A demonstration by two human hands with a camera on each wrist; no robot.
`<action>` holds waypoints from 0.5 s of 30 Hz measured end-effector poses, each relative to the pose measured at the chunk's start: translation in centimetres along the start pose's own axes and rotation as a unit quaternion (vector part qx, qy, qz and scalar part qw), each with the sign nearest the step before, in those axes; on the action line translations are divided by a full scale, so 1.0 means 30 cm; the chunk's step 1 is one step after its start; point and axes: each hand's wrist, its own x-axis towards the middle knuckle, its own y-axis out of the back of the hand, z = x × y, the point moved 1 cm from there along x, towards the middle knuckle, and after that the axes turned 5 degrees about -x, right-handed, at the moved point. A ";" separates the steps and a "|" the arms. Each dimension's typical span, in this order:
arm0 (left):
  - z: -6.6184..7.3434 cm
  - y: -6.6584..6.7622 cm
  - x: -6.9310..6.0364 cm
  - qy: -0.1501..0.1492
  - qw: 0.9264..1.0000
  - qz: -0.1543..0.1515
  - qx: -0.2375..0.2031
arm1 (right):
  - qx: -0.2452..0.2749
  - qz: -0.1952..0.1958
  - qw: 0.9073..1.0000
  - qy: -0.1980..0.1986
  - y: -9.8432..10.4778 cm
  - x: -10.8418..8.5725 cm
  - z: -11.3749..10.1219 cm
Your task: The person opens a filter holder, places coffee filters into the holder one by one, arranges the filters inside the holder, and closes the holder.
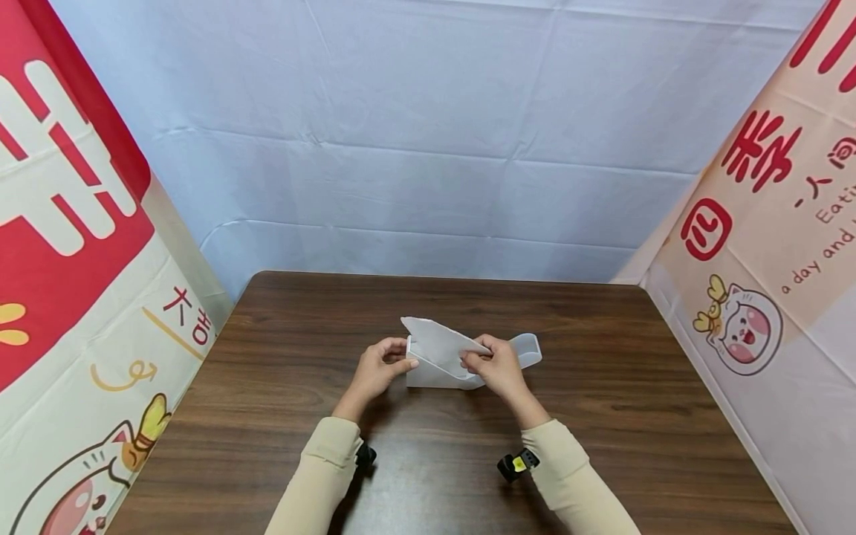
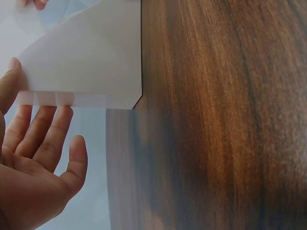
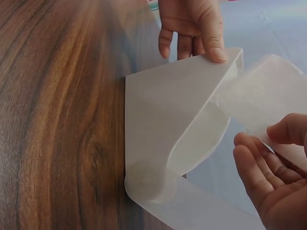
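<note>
A white box (image 1: 435,379) with a slanted top edge, like a small file holder, stands on the table. My left hand (image 1: 380,365) holds its tall left end, thumb on the side wall and fingers against the end face (image 2: 91,99). My right hand (image 1: 496,365) pinches a thin white, slightly see-through sheet (image 1: 441,345) between thumb and fingers. In the right wrist view this sheet (image 3: 268,91) is above the box's opening; whether its lower end goes inside is unclear. From the low end of the box, a translucent flap (image 1: 527,349) sticks out to the right.
The dark wood-grain table (image 1: 602,416) has a pale blue cloth (image 1: 401,186) hanging behind it. Printed cloths stand along the left (image 1: 160,334) and right (image 1: 729,401) sides. A black wrist camera (image 1: 517,466) is strapped at the right cuff.
</note>
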 end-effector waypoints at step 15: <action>0.000 0.001 -0.002 0.004 1.000 0.003 -0.003 | -0.286 0.038 0.939 0.186 0.003 0.005 -0.020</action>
